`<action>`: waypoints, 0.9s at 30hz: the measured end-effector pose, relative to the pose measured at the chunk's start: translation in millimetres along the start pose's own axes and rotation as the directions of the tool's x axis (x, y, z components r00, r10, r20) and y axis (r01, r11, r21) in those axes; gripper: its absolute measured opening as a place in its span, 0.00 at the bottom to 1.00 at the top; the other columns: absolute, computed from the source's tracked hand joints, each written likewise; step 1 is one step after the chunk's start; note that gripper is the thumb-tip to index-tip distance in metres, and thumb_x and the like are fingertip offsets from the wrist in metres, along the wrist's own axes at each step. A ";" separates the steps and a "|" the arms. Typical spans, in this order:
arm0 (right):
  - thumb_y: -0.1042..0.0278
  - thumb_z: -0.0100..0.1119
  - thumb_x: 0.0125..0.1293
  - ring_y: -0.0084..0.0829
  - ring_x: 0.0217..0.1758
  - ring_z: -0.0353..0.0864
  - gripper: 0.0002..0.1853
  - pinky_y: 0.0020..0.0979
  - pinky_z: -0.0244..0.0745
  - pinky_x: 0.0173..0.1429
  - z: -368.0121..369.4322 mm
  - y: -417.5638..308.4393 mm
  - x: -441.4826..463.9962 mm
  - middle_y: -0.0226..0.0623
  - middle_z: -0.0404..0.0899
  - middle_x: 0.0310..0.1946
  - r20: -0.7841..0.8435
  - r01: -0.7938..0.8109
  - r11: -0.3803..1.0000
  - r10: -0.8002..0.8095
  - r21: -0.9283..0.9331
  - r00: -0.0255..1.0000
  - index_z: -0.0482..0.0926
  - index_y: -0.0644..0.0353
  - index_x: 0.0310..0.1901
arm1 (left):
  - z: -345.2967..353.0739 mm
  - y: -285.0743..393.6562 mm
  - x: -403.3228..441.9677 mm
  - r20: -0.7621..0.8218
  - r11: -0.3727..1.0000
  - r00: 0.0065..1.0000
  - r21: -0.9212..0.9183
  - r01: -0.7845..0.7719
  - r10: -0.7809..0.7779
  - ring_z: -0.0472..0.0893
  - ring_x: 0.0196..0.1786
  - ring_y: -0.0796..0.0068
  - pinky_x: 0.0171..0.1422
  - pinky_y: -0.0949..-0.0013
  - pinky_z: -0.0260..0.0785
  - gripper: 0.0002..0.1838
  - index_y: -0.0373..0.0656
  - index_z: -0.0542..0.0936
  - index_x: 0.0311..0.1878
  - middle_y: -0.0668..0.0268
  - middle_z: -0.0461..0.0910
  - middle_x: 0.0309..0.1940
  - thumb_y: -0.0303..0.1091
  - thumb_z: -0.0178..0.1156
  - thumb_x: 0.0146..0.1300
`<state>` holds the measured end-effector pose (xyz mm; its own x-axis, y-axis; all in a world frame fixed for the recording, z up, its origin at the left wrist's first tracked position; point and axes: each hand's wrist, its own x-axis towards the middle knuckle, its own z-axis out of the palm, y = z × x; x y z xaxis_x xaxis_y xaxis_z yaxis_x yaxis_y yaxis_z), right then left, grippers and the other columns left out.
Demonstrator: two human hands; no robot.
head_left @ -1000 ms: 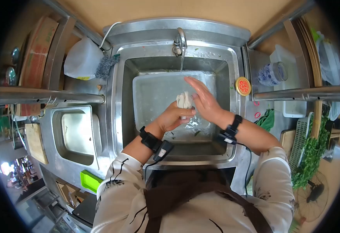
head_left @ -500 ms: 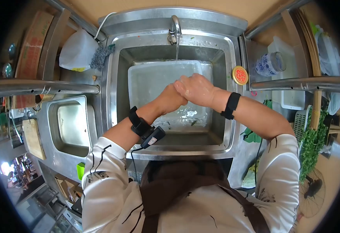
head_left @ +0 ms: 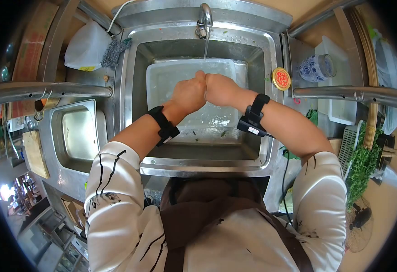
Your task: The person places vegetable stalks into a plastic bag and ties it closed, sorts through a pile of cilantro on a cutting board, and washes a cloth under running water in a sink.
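My left hand (head_left: 189, 94) and my right hand (head_left: 221, 89) are closed and pressed together over the sink (head_left: 198, 164). Whatever lies inside the two fists is hidden. Below them a pale rectangular tub (head_left: 162, 75) full of water sits in the basin, with small green bits in the water. From the faucet (head_left: 205, 20) a thin stream of water runs down just behind my knuckles. A black strap with a small device is on each wrist.
On the left are a metal pan (head_left: 77, 136), a steel scrubber (head_left: 114, 52), a white jug (head_left: 84, 47) and a wooden board (head_left: 35, 154). To the right stand a red-patterned lid (head_left: 281, 79), a blue-patterned jar (head_left: 314, 68) and green leaves (head_left: 362, 167). Metal rails cross both sides.
A white cloth-like thing showed in my left hand a second ago and is now hidden. My right hand, then spread, has closed against my left. The view has shifted.
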<state>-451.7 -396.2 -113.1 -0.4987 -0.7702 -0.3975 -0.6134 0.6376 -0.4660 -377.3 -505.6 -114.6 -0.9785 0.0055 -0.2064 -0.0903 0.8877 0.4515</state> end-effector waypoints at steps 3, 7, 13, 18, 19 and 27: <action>0.72 0.60 0.46 0.48 0.38 0.79 0.20 0.38 0.73 0.43 1.3 13.1 8.9 0.50 0.79 0.31 0.075 0.015 0.969 -0.034 0.248 0.997 0.71 0.67 0.44 | 6.0 -8.9 6.3 0.079 0.996 0.993 -0.032 0.088 -0.085 0.76 0.43 0.49 0.42 0.57 0.70 0.27 0.38 0.62 0.52 0.44 0.72 0.44 0.25 0.58 0.48; 0.77 0.65 0.41 0.39 0.45 0.76 0.29 0.30 0.70 0.49 15.9 26.7 9.4 0.46 0.76 0.41 0.029 0.045 0.886 -0.066 0.462 0.997 0.68 0.65 0.50 | 35.2 -34.2 0.7 -0.242 0.922 0.970 -0.369 -0.115 0.025 0.76 0.48 0.57 0.48 0.64 0.70 0.31 0.43 0.63 0.55 0.52 0.70 0.52 0.21 0.62 0.45; 0.66 0.54 0.58 0.36 0.57 0.67 0.29 0.31 0.64 0.57 80.5 76.5 24.0 0.42 0.68 0.54 0.123 -0.245 0.348 0.335 0.905 0.934 0.60 0.63 0.61 | 86.5 -74.8 -22.1 0.369 -0.226 0.915 -0.917 0.329 -0.164 0.76 0.46 0.66 0.48 0.64 0.73 0.36 0.40 0.60 0.58 0.61 0.71 0.47 0.17 0.64 0.44; 0.61 0.48 0.64 0.36 0.55 0.70 0.24 0.29 0.64 0.57 140.6 87.7 58.5 0.48 0.71 0.52 -0.099 -0.280 0.435 0.669 0.856 0.736 0.65 0.67 0.58 | 153.7 -100.1 -20.4 0.469 -0.326 0.757 -0.879 0.348 -0.455 0.76 0.45 0.63 0.45 0.58 0.74 0.33 0.41 0.59 0.58 0.59 0.71 0.47 0.17 0.60 0.48; 0.60 0.46 0.65 0.37 0.57 0.69 0.23 0.30 0.63 0.58 132.9 68.4 55.2 0.48 0.70 0.53 0.167 -0.345 0.219 0.572 0.913 0.803 0.65 0.66 0.58 | 159.1 -99.6 -18.5 0.438 -0.295 0.737 -0.897 0.327 -0.515 0.76 0.45 0.62 0.47 0.57 0.74 0.31 0.41 0.61 0.58 0.58 0.72 0.46 0.19 0.59 0.50; 0.59 0.43 0.68 0.29 0.63 0.59 0.25 0.30 0.55 0.64 118.4 14.5 42.2 0.38 0.61 0.61 -0.151 0.083 0.227 0.301 0.970 0.942 0.59 0.59 0.63 | 97.3 -46.5 10.6 0.275 -0.579 0.909 -0.814 0.046 -0.315 0.71 0.53 0.70 0.57 0.61 0.64 0.20 0.45 0.63 0.58 0.64 0.70 0.50 0.39 0.49 0.64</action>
<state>-409.2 -418.1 -230.2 -0.7465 -0.5352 -0.3955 0.4137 0.0923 -0.9057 -365.4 -502.0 -222.2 -0.8095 -0.1476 -0.5682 -0.1439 -0.8884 0.4359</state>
